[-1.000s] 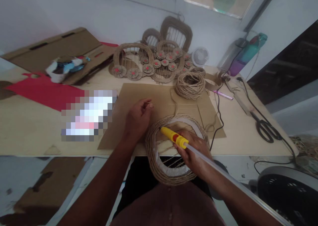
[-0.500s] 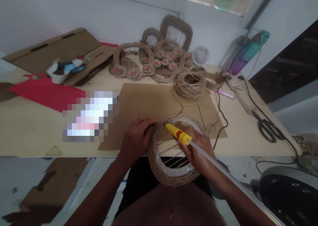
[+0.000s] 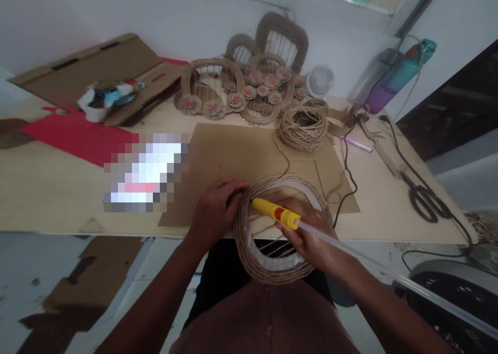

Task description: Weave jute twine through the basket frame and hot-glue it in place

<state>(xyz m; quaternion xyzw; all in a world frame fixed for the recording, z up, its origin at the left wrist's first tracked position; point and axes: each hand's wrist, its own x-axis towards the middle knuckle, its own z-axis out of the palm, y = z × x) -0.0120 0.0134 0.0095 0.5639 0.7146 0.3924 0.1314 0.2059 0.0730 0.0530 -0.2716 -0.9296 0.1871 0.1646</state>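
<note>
My left hand (image 3: pixel 218 208) is closed on the upper left rim of a round twine-wrapped frame (image 3: pixel 245 245), with strings stretched across its opening. The frame leans over the table's front edge against my lap. In my right hand (image 3: pixel 307 229) is a yellow glue gun (image 3: pixel 275 213), a long clear glue stick (image 3: pixel 350 255) sticking out of its back. Its nozzle points left at the frame's inner rim, close to my left fingers; whether it touches cannot be made out. From the ball of twine (image 3: pixel 304 128), a strand runs down to the frame's top.
Under the frame's far side lies a cardboard sheet (image 3: pixel 233 151). Twine-wrapped frames with paper flowers (image 3: pixel 213 107) stand at the back beside a small white fan (image 3: pixel 321 80). Black scissors (image 3: pixel 426 201) and a cable (image 3: pixel 348 177) lie right; a blurred-out bright object (image 3: pixel 148 172) lies left.
The glue gun's nozzle has shifted left and slightly down along the frame's inner rim. My left hand keeps its hold, and the whole view has shifted a little.
</note>
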